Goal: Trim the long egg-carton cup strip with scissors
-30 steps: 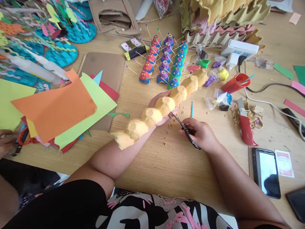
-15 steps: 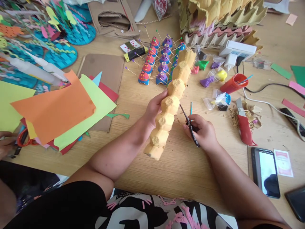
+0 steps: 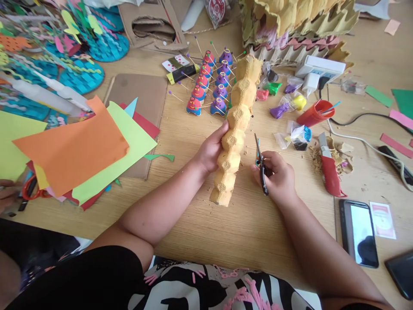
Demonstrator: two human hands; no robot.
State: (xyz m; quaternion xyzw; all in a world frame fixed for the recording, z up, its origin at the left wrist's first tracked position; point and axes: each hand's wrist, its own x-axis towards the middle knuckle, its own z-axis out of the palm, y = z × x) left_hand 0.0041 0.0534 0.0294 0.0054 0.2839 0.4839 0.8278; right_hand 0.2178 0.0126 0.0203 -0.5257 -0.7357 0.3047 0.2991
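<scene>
My left hand [image 3: 213, 148] is wrapped round the side of a long yellow egg carton strip [image 3: 234, 140], a row of bumpy cups held aslant above the table. To its right, my right hand [image 3: 278, 174] grips a pair of black-handled scissors [image 3: 263, 172], blades pointing up and away from me. The scissors stand apart from the strip. Beyond the strip are rows of small painted egg-cup figures, among them a red figure [image 3: 194, 106] and a purple figure [image 3: 218, 106], with thin sticks poking out. The strip's far end hides some of them.
Left lie orange paper [image 3: 74, 146] and brown cardboard [image 3: 138, 99]. A co-worker's hand [image 3: 8, 193] is near orange-handled scissors [image 3: 30, 187] at the left edge. Right are a red cup [image 3: 314, 114], a red-handled knife [image 3: 331, 172] and a phone [image 3: 359, 232]. Egg trays [image 3: 300, 21] are stacked behind.
The scissors have drawn away from the strip's right edge and turned more upright. My left hand has tilted the strip nearer to upright, its near end shifting right and away from me.
</scene>
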